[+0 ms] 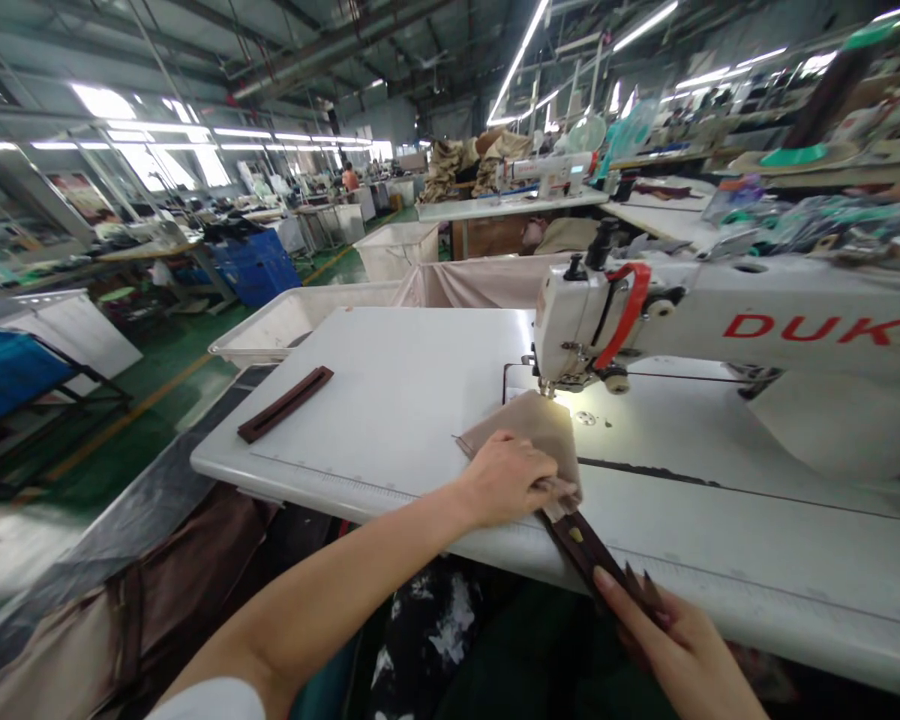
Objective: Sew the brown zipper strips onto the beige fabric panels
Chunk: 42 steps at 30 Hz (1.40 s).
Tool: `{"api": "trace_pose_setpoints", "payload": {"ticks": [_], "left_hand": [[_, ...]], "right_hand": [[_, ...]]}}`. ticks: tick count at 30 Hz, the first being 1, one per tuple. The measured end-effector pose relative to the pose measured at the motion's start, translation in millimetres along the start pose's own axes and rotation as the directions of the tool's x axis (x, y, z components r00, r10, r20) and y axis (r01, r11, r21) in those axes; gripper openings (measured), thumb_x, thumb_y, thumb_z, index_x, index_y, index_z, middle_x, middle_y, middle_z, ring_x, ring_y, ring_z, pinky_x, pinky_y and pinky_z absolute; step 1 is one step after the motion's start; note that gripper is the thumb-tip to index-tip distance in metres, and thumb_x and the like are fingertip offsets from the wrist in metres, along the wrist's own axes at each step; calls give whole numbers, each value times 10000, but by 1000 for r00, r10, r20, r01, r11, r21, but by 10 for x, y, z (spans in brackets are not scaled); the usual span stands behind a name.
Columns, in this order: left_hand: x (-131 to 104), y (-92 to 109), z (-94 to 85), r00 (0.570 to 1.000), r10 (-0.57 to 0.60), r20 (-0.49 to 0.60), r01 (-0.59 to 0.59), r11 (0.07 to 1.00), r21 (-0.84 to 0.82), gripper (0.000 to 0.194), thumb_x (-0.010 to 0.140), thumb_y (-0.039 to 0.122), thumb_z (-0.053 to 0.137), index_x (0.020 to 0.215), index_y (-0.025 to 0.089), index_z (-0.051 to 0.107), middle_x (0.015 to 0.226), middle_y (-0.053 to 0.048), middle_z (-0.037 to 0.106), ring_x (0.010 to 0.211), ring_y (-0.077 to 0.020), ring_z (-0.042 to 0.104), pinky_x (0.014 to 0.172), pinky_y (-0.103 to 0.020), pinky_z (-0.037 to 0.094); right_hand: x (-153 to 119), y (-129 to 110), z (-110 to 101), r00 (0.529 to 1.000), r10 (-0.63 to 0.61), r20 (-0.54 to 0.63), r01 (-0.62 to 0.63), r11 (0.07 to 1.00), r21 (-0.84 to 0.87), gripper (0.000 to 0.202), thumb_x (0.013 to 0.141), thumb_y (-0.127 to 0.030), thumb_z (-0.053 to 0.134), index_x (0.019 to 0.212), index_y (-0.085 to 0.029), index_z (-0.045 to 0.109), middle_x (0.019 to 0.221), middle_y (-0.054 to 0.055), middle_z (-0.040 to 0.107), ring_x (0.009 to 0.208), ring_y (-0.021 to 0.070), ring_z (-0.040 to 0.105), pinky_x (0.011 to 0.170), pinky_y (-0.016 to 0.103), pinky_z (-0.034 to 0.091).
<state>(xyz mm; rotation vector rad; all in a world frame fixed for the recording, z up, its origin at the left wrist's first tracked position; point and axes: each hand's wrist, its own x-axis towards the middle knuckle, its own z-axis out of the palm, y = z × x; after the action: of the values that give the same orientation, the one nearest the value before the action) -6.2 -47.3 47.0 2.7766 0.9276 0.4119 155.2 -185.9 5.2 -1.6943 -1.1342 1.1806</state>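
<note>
Apparently positioning: left grip pinches beige fabric at the sewing machine, right grip holds brown strip; next likely needs steady guiding

White table, sewing machine, beige fabric, brown strip

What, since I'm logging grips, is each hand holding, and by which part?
The left hand pinches the beige cloth by its bunched near edge; the right hand holds a brown strip by its near end.
</note>
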Motion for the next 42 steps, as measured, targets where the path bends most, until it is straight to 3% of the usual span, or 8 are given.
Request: {"api": "trace_pose_setpoints", "payload": {"ticks": [4, 9, 11, 14, 16, 19, 38, 42], "left_hand": [[-99, 128, 119, 995, -52, -89, 46, 997, -65, 503, 762, 675, 633, 741, 178, 560, 823, -9, 639, 848, -194, 576, 801, -337, 351], [-93, 154, 159, 999, -29, -45, 24, 995, -97, 294, 916, 418, 585, 758, 171, 564, 835, 0, 650, 833, -165, 577, 794, -305, 355], [-78, 140, 145, 999, -28, -28, 25, 993, -115, 272, 921, 387, 585, 756, 173, 557, 839, -1, 652, 836, -166, 579, 797, -297, 359], [-72, 137, 126, 999, -33, -10, 31, 991, -130, 259, 940, 367, 556, 762, 179, 558, 855, -6, 655, 848, -171, 579, 803, -298, 360], [-75, 144, 123, 999, -45, -20, 42, 990, -133, 253, 943, 363, 550, 769, 179, 562, 855, -5, 657, 850, -174, 576, 792, -301, 363], [-79, 154, 129, 997, -67, -45, 60, 989, -137, 244, 944, 364, 549, 787, 178, 571, 850, -2, 658, 851, -178, 572, 778, -307, 366], [-63, 152, 147, 992, -111, -57, 99, 978, -186, 248, 938, 347, 560, 770, 165, 563, 822, -17, 666, 815, -180, 588, 743, -299, 383], [-60, 146, 152, 992, -113, -48, 103, 979, -176, 264, 945, 362, 544, 763, 172, 562, 814, -17, 667, 810, -187, 588, 739, -303, 385]], "right_hand": [[-6, 86, 95, 994, -95, -51, 91, 994, -67, 473, 800, -640, 504, 588, -219, 464, 509, -29, 386, 490, 143, 382, 477, 279, 321], [-5, 217, 35, 963, -265, -44, 240, 923, -301, 445, 881, -605, 412, 732, -218, 572, 619, 8, 611, 625, 217, 610, 558, 278, 446], [6, 175, -86, 905, -418, -77, 315, 782, -538, 459, 880, -632, 406, 832, -215, 590, 630, 6, 640, 556, 215, 631, 472, 276, 433], [54, -19, -254, 719, -694, 17, 416, 412, -811, 475, 947, -562, 325, 1059, -185, 593, 780, 31, 674, 533, 181, 639, 385, 268, 392], [110, -156, -292, 625, -773, 111, 415, 209, -885, 455, 1000, -435, 242, 1130, -176, 593, 756, 20, 636, 538, 164, 630, 376, 269, 375], [208, -245, -246, 555, -810, 190, 413, 69, -908, 454, 1011, -389, 241, 1024, -173, 640, 662, -6, 570, 482, 148, 585, 367, 273, 346], [319, -237, -165, 480, -837, 264, 427, -40, -903, 451, 1010, -297, 271, 841, -182, 673, 604, -10, 541, 447, 154, 535, 386, 293, 296], [308, -242, -168, 495, -838, 227, 432, 11, -902, 451, 1012, -347, 280, 891, -177, 679, 634, -9, 566, 463, 140, 546, 382, 279, 302]]}}
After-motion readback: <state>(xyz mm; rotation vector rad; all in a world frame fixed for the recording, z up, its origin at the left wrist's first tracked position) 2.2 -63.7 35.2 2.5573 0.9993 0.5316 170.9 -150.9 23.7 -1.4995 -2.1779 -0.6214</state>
